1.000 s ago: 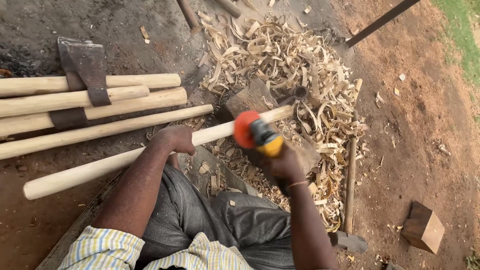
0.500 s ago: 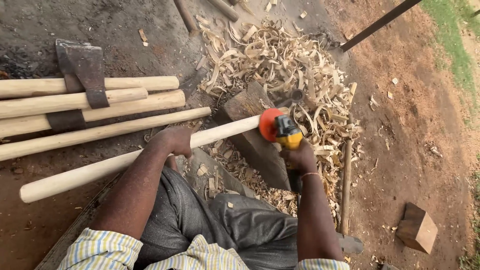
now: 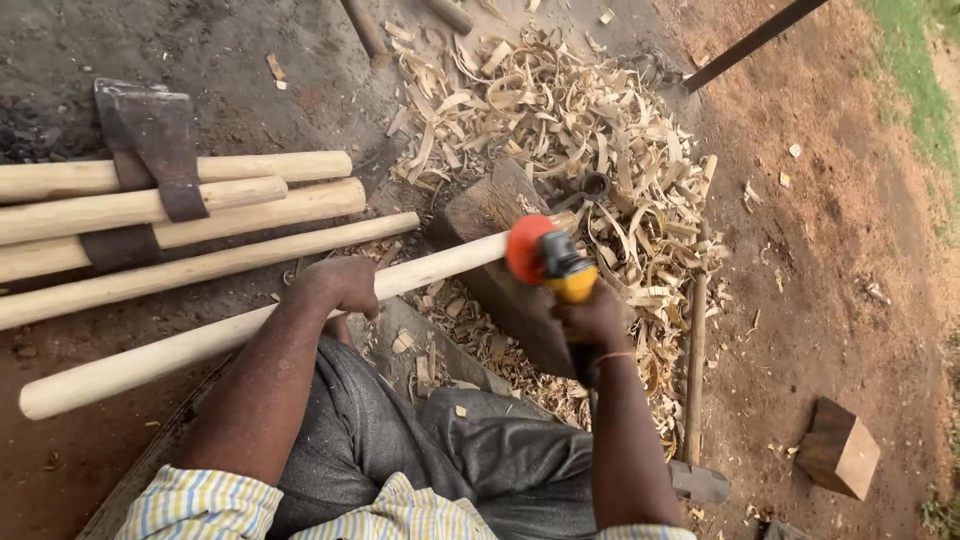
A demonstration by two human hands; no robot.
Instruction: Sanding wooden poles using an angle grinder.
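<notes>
The wooden handle runs lower-left to upper-right, gripped mid-length by the left hand. The right hand clasps the power sander at its far end.

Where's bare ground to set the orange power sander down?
Bare reddish dirt lies right of the pale wood-shaving heap, above the small brown wooden block. Dark ground is free above the stacked pale wooden handles. Crowded: shavings around the dark wooden chopping block.

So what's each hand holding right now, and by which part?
The left hand grips the long wooden handle around its middle. The right hand holds the yellow power sander by its body, behind the orange disc.
</notes>
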